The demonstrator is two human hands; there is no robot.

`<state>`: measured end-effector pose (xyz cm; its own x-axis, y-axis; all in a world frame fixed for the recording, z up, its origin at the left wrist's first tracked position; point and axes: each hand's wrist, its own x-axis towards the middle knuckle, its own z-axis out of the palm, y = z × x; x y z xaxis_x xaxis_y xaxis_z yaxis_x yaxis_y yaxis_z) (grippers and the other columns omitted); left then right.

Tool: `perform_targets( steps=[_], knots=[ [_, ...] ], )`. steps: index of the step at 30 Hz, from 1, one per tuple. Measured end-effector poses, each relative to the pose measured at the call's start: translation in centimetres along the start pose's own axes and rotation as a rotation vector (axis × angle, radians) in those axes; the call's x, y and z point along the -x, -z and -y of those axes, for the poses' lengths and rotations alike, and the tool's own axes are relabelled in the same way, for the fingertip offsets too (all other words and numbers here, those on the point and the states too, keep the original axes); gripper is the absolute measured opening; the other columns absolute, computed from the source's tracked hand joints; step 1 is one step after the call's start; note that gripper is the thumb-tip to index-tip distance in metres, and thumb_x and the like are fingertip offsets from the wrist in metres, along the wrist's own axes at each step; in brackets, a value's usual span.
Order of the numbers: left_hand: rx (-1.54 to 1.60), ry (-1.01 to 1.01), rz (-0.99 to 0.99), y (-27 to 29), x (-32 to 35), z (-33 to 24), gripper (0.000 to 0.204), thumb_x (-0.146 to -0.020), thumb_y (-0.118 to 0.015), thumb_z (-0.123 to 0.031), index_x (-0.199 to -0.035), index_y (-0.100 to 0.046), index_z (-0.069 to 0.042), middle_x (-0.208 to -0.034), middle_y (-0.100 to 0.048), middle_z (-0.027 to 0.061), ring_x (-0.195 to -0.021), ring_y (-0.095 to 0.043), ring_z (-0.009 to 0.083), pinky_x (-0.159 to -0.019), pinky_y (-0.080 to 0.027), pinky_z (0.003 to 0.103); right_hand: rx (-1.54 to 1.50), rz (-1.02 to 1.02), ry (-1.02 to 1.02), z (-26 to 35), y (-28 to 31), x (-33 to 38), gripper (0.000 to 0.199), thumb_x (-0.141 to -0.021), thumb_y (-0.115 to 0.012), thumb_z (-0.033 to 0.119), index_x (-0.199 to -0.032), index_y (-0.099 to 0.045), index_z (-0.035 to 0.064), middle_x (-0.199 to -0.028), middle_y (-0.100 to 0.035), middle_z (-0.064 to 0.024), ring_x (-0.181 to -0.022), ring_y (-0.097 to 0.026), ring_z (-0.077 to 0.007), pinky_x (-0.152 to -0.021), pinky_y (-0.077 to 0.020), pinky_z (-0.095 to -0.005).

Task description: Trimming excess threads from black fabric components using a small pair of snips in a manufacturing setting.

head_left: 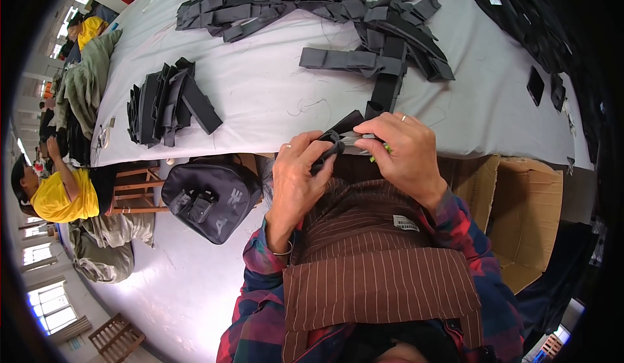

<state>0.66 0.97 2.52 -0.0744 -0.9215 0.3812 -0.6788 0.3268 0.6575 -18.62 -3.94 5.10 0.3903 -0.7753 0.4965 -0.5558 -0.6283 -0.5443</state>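
Observation:
At the table's near edge, my left hand (296, 171) is closed on a dark grey fabric strip (350, 121), folded over at the fingers. My right hand (408, 155) is closed around small metal thread snips (351, 139), with bits of bright green showing below the fingers. The blades of the snips meet the strip between my two hands. Just beyond my right hand, a chain of joined dark strips (387, 87) runs up to a large heap of similar strips (279, 2). Part of the held strip is hidden by my fingers.
A smaller stack of strips (162, 106) stands at the left on the white-covered table (260, 100). A phone (535, 86) lies at the right. Below are a dark bag (224, 197), a wooden stool (138, 187) and a cardboard box (526, 213). A person in yellow (68, 197) sits left.

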Motion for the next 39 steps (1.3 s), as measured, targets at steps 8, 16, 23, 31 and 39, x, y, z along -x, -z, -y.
perform_targets(
  steps=[8,16,23,31,39],
  knots=[
    [-0.008,0.039,0.037,-0.1,0.1,-0.3,0.017,-0.074,-0.072,-0.006,-0.090,-0.066,-0.005,-0.104,-0.065,0.0104,-0.088,-0.062,0.0316,-0.075,-0.048,0.039,0.002,0.041,0.020,0.0,-0.5,0.1,0.010,-0.079,-0.071,0.018,-0.083,-0.066,0.0110,-0.073,-0.062,-0.0019,-0.065,-0.057,-0.0230,-0.059,-0.0437,-0.0359],
    [-0.161,-0.130,-0.072,0.5,-0.8,-0.8,0.019,-0.065,-0.075,-0.001,-0.077,-0.060,-0.003,-0.115,-0.062,0.0104,-0.103,-0.056,0.0326,-0.086,-0.045,0.040,-0.104,0.032,-0.091,0.0,-0.9,-0.3,0.012,-0.079,-0.071,0.013,-0.090,-0.068,0.0073,-0.077,-0.064,-0.0064,-0.067,-0.059,-0.0236,-0.061,-0.0457,-0.0334],
    [0.135,-0.018,-0.080,-1.3,0.3,1.8,0.032,-0.062,-0.067,0.011,-0.080,-0.045,-0.004,-0.099,-0.064,0.0128,-0.084,-0.060,0.0318,-0.067,-0.049,0.034,-0.281,0.137,-0.252,-0.9,-2.7,0.2,0.018,-0.083,-0.069,0.012,-0.100,-0.067,0.0054,-0.088,-0.067,-0.0088,-0.078,-0.065,-0.0235,-0.068,-0.0495,-0.0311],
    [0.140,0.125,-0.132,-3.4,1.1,1.8,0.037,-0.066,-0.066,0.012,-0.098,-0.057,-0.004,-0.083,-0.054,0.0079,-0.069,-0.052,0.0187,-0.062,-0.045,0.028,-0.214,0.167,-0.330,-1.2,-2.2,0.8,0.019,-0.085,-0.068,0.016,-0.101,-0.067,0.0069,-0.089,-0.067,-0.0078,-0.077,-0.065,-0.0228,-0.067,-0.0499,-0.0308],
    [0.367,0.230,0.016,-3.6,0.7,1.7,0.030,-0.063,-0.068,0.009,-0.085,-0.052,-0.004,-0.081,-0.053,0.0096,-0.067,-0.052,0.0222,-0.060,-0.044,0.031,-0.200,0.181,-0.332,-1.1,-1.9,0.9,0.018,-0.084,-0.068,0.015,-0.101,-0.067,0.0074,-0.086,-0.067,-0.0074,-0.074,-0.064,-0.0222,-0.064,-0.0495,-0.0311]
  ],
)
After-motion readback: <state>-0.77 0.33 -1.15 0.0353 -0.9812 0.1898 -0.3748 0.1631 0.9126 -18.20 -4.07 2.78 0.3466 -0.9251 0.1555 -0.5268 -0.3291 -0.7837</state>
